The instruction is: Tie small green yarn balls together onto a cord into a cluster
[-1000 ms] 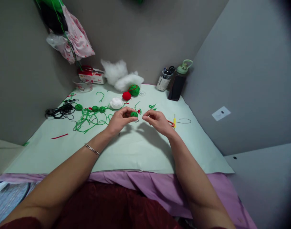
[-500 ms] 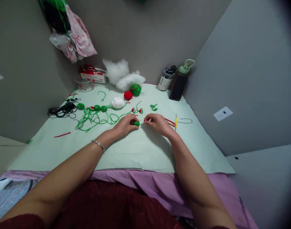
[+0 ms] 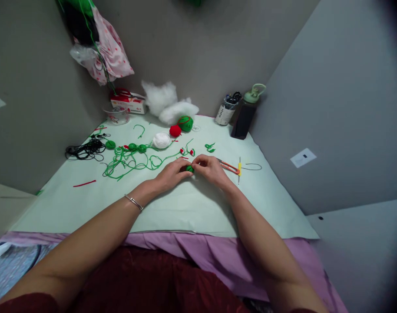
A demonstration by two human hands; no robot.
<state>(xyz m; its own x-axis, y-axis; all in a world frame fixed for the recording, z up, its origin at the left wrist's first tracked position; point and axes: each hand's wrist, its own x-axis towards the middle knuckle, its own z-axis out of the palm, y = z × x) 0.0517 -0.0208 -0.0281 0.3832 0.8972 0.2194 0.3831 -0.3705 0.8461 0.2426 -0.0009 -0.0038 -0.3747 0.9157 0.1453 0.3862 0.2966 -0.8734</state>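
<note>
A small round green yarn piece (image 3: 190, 168) is gripped between the thumb and fingers of my left hand (image 3: 171, 174). My right hand (image 3: 211, 169) meets it from the other side, thumb and fingertips pinched together against its edge. Whatever those fingertips pinch is too small to make out. Just above the hands lie two little red, white and green yarn pieces (image 3: 192, 152) with green strands. Close by my right hand are orange-handled thread snips (image 3: 229, 167) and a yellow-gripped tool with thin metal ends (image 3: 239, 169).
White stuffing (image 3: 162, 102) sits at the back beside red (image 3: 175, 131), green (image 3: 186, 123) and white yarn balls (image 3: 161, 140). Tangled green yarn (image 3: 120, 167) and black cord (image 3: 86, 150) spread left. A bottle (image 3: 244, 117) and a pen cup (image 3: 225, 112) stand back right.
My right hand has moved left and now touches the green piece; before, a gap lay between them. My left hand has shifted slightly right with the piece.
</note>
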